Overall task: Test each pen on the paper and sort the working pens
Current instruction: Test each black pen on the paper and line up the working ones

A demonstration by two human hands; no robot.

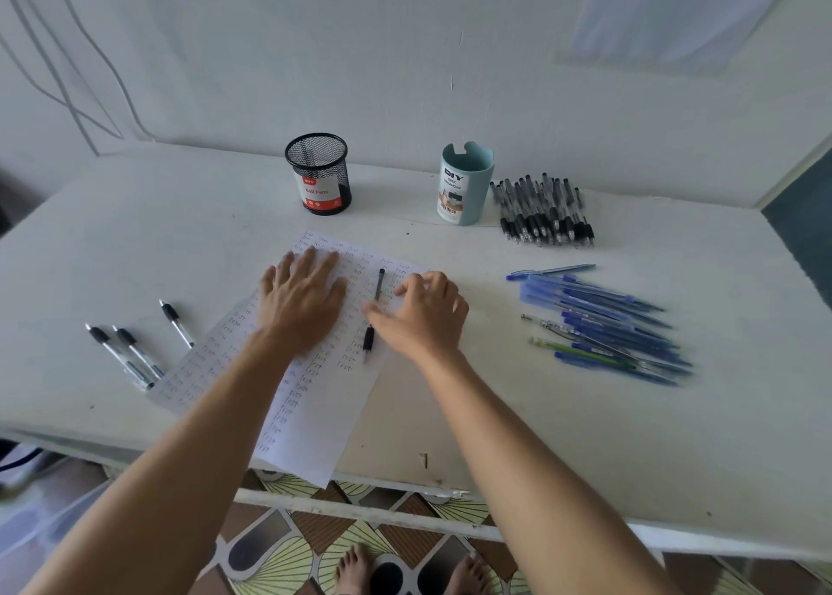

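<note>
Two hands are over the sheet of paper (pixel 315 414), which lies slantwise on the white worktop (pixel 540 437) with its near corner hanging past the front edge. My left hand (pixel 301 302) lies flat on the upper part of the sheet, fingers straight and spread, holding nothing. My right hand (pixel 423 311) sits just beside it, fingers loosely curled with their tips on the paper and the thumb laid over the black pen (pixel 370 338); I cannot tell whether that is a real pinch or only a touch. The pen lies on the sheet between my hands, its tip towards me. Three black pens (pixel 135 353) lie to the left, the nearer two close to the sheet's left edge and the farthest one touching it. At the back, near the wall, stand a black mesh cup (pixel 318 173) and a pale blue cup (pixel 466 184), well apart. A heap of black pens (pixel 544 209) lies just beside the blue cup. A heap of blue pens (pixel 603 324) lies on the right, apart from my right hand. Bare worktop shows between the sheet and the blue heap, and again in front of the two cups. Below the front edge are patterned floor tiles and my bare feet (pixel 355 567).
</note>
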